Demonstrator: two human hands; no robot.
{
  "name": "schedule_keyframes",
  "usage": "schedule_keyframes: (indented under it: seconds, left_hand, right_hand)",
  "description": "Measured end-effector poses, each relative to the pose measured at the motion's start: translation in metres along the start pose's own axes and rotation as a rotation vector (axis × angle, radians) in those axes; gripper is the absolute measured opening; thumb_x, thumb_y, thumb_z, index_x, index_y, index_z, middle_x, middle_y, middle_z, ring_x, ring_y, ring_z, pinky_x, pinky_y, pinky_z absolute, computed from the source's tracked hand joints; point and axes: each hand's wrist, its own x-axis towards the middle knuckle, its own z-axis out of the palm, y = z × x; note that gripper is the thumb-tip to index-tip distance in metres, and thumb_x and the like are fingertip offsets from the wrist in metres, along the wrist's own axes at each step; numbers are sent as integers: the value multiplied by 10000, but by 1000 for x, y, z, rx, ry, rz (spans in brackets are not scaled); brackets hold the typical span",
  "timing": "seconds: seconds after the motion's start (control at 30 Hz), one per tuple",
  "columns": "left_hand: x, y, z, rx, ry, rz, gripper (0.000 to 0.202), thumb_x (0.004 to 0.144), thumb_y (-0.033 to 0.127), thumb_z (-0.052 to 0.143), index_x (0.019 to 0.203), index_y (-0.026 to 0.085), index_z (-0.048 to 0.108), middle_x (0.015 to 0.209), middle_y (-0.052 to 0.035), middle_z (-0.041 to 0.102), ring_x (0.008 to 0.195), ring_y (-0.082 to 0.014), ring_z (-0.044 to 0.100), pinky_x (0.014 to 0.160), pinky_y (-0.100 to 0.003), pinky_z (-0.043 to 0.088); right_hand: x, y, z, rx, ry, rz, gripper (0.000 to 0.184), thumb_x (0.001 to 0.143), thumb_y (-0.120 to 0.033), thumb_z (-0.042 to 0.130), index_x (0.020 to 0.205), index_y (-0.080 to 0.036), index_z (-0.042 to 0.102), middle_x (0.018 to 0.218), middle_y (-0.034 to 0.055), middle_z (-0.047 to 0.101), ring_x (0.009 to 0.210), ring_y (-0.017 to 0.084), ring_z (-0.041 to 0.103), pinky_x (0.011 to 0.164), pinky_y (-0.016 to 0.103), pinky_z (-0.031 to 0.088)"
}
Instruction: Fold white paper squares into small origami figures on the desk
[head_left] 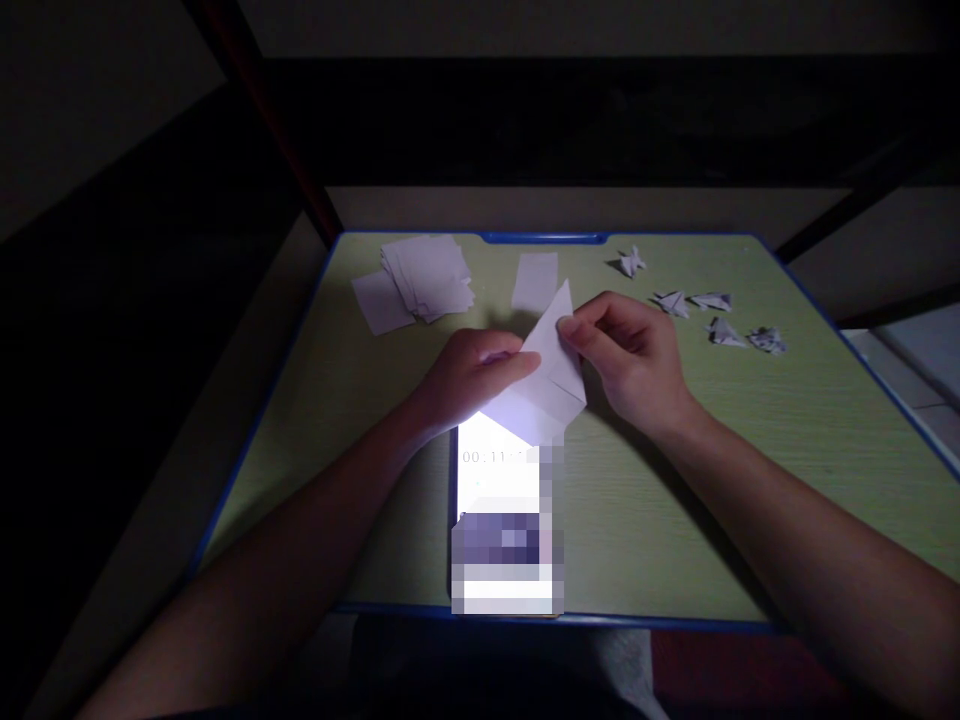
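Observation:
Both my hands hold one folded white paper sheet (553, 372) above the middle of a green table (750, 450). My left hand (469, 375) is closed on the sheet's lower left edge. My right hand (634, 360) pinches its upper right edge near the pointed top. The sheet is folded into a pointed shape and tilts up toward the far side. Below it a lit phone (502, 520) lies flat near the front edge, partly covered by the paper.
A loose stack of white paper squares (427, 275) lies at the far left, a single square (535, 280) beside it. Several small folded paper figures (709, 315) sit at the far right. The table has a blue rim (544, 238); the surroundings are dark.

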Motion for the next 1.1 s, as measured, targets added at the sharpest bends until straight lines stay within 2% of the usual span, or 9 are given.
schedule_keyframes:
  seconds: [0.2,0.3,0.47,0.63,0.7,0.77,0.83,0.9,1.1]
  left_hand:
    - [-1,3,-1,8,-70,20,370,803,284,542,487,160,394,483,60,330,471,-61,317,472,-242,198]
    - [-1,3,-2,29,-89,34,389,795,274,549,470,160,368,475,60,312,468,-62,307,474,-248,186]
    - [-2,4,-3,-1,-102,6,390,786,271,555,466,162,361,471,62,311,457,-59,311,465,-245,191]
    - [-2,6,-3,-19,-123,-21,393,790,272,562,472,161,358,476,63,318,454,-54,322,459,-237,202]
    - [-1,5,-3,-36,-117,-41,396,795,286,561,475,161,364,476,64,320,448,-52,321,451,-230,212]
    - [0,2,-3,-49,-87,-53,373,803,312,554,497,159,406,482,61,352,446,-54,337,443,-224,220]
    - [1,-2,-3,-60,-31,-60,342,803,333,547,527,157,451,488,52,393,449,-60,367,434,-220,226]
    - [3,-6,-2,-68,35,-70,330,799,344,545,540,156,465,488,46,405,451,-64,383,427,-216,230]
    - [5,-11,-2,-90,63,-79,322,817,381,532,600,144,540,499,38,434,455,-65,396,425,-209,253]
  right_hand:
    - [1,2,-1,84,-30,14,260,811,-237,579,560,-198,524,473,-59,415,424,70,325,421,238,242]
    - [2,4,-2,116,-36,26,268,776,-160,561,512,-196,526,452,-58,412,413,70,337,421,237,255]
    - [5,10,-4,206,-53,49,223,759,-159,562,546,-210,605,493,-40,499,457,91,444,442,239,314]
    - [5,10,-4,141,-2,15,246,770,-176,581,529,-209,620,497,-28,521,467,98,446,451,249,334]
    - [4,8,-3,86,23,-8,189,791,-208,592,615,-210,661,553,-18,562,509,106,472,476,252,368]
    - [2,6,-1,11,10,-67,81,778,-248,644,836,-220,695,702,-1,621,601,123,527,534,266,425]
    - [0,5,0,-66,-37,-157,377,715,-264,729,1078,-240,632,883,21,629,718,151,571,611,294,473]
    - [-1,7,1,-143,-89,-226,579,669,-263,775,1201,-256,546,993,38,597,792,173,583,659,315,495]
    - [2,15,-4,-207,-134,-228,729,686,-296,774,1324,-289,421,1036,44,554,808,182,594,646,321,514]
